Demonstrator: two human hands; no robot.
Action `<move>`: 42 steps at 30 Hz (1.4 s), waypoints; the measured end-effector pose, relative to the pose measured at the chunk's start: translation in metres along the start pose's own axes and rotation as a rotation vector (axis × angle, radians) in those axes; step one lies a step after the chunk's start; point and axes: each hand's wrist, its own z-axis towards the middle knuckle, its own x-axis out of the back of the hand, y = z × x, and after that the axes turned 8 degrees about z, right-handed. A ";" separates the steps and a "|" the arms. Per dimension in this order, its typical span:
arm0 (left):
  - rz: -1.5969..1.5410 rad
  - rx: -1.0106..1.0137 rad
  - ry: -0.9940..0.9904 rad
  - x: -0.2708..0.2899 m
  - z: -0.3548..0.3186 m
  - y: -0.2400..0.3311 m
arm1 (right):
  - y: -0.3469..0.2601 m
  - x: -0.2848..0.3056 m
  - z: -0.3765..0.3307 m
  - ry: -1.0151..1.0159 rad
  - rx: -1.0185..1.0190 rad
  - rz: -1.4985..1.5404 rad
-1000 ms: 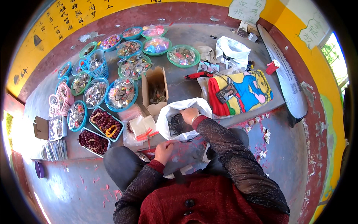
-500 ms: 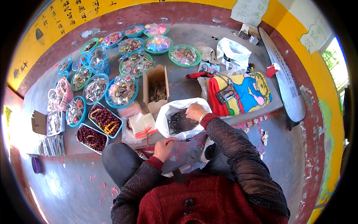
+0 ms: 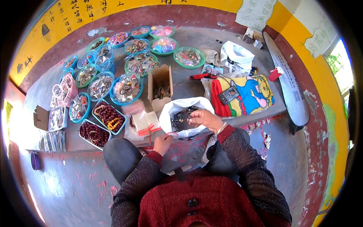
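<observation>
Bag: crinkled white plastic bag (image 3: 171, 113), frame centre, holding dark small items.
Right hand (image 3: 204, 119): fingers pinching a dark item over the bag.
Left hand (image 3: 163, 143): fingers clenched on a thin clear plastic sleeve (image 3: 177, 149).
Surroundings: brown cardboard box (image 3: 160, 81) behind; round teal plastic trinket dishes (image 3: 126, 89) upper left.

Person seen from above: a dark red knitted vest (image 3: 196, 204) with two dark round buttons down the front, worn over a dark, speckled long-sleeved top (image 3: 247, 166) (its cuffs are red). A pale bangle (image 3: 220, 128) circles the right wrist. Grey trousers (image 3: 121, 155) cover the knees. Both hands are bare.
</observation>
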 end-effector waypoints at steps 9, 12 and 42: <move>0.089 -0.071 0.087 -0.009 0.004 -0.015 | 0.002 -0.046 -0.010 -0.101 0.185 -0.351; 0.104 -0.103 0.079 -0.009 0.006 -0.019 | 0.001 -0.044 -0.008 -0.108 0.144 -0.139; 0.074 -0.057 0.015 -0.014 0.017 -0.031 | 0.005 -0.061 -0.009 0.003 0.218 -0.237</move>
